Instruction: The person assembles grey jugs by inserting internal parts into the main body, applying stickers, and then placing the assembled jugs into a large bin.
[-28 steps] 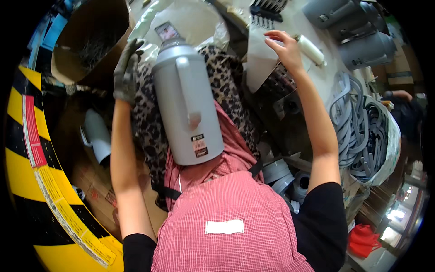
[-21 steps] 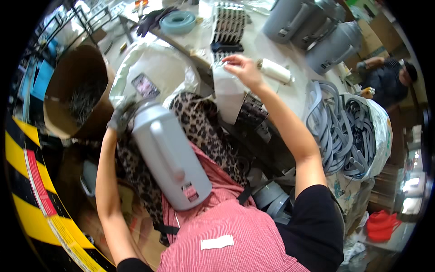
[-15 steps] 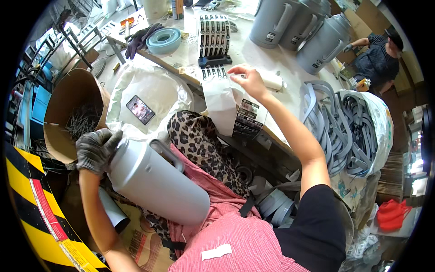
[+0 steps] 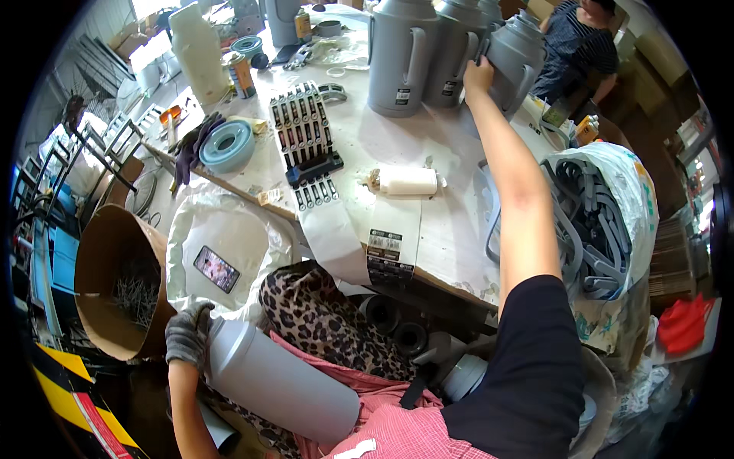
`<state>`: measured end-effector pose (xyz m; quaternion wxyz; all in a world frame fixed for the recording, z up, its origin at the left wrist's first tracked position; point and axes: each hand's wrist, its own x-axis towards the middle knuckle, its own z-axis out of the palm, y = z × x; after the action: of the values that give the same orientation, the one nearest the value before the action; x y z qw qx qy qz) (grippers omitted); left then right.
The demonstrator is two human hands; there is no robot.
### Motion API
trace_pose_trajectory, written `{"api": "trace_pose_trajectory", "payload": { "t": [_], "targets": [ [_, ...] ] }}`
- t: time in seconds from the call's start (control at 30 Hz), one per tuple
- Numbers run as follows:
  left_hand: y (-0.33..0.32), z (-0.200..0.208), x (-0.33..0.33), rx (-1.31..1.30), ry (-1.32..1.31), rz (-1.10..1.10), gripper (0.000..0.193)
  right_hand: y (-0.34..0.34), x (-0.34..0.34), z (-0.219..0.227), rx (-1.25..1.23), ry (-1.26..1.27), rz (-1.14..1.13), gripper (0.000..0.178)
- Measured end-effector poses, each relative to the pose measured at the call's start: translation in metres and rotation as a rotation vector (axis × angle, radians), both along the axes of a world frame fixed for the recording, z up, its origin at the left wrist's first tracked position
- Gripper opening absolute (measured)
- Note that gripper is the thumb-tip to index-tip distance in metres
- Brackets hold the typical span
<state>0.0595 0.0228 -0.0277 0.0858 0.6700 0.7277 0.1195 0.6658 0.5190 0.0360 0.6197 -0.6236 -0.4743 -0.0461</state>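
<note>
My left hand (image 4: 189, 336), in a dark grey glove, is closed around the end of a grey vacuum flask (image 4: 284, 381) that lies tilted across my lap. Bare and stretched far forward, my right hand (image 4: 479, 76) is closed at the upper side of a leaning grey flask with a handle (image 4: 514, 57); its fingertips are partly hidden. Left of it stand more grey flasks (image 4: 403, 65) with small dark labels. Nearer to me, a strip of black-and-white labels (image 4: 302, 126) runs through a black holder (image 4: 314, 168), its pale backing hanging over the table edge.
A white roll (image 4: 409, 181), light blue rings (image 4: 227, 145) and dark gloves (image 4: 189, 153) lie on the table (image 4: 367, 138). A phone (image 4: 216, 269) rests on a white bag. Grey handles fill a bag (image 4: 638, 191) at right. A cardboard drum (image 4: 118, 279) stands left; another person (image 4: 577, 46) is behind.
My right hand has moved from beside the label strip forward to the grey flasks. The view has shifted forward and right. My left hand keeps hold of the flask on my lap.
</note>
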Motion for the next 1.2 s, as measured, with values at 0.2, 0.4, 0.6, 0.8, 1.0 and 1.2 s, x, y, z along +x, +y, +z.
{"api": "trace_pose_trajectory", "payload": {
  "t": [0.2,0.4,0.6,0.8,1.0,1.2],
  "targets": [
    [0.013,0.042,0.032,-0.185,0.57,-0.027,0.029,0.018,-0.027,-0.006,-0.022,-0.199,0.042,0.049],
    [0.096,0.083,0.062,0.128,0.001,-0.342,0.037,-0.039,-0.037,0.048,0.507,-0.652,0.017,0.035],
    [0.293,0.102,0.25,0.153,-0.742,-0.701,0.043,-0.053,0.165,0.045,0.486,-0.359,-0.311,0.038],
    [0.433,0.079,0.398,0.027,-1.194,-0.459,0.092,-0.052,0.201,-0.031,-0.294,0.545,0.41,0.1],
    [0.402,0.075,0.373,0.036,-1.375,-0.206,0.05,-0.028,0.123,-0.04,-0.161,0.703,0.479,0.098],
    [0.325,0.057,0.323,0.348,-1.354,-0.472,0.044,-0.023,-0.001,-0.043,-0.122,0.615,0.322,0.074]
  ]
}}
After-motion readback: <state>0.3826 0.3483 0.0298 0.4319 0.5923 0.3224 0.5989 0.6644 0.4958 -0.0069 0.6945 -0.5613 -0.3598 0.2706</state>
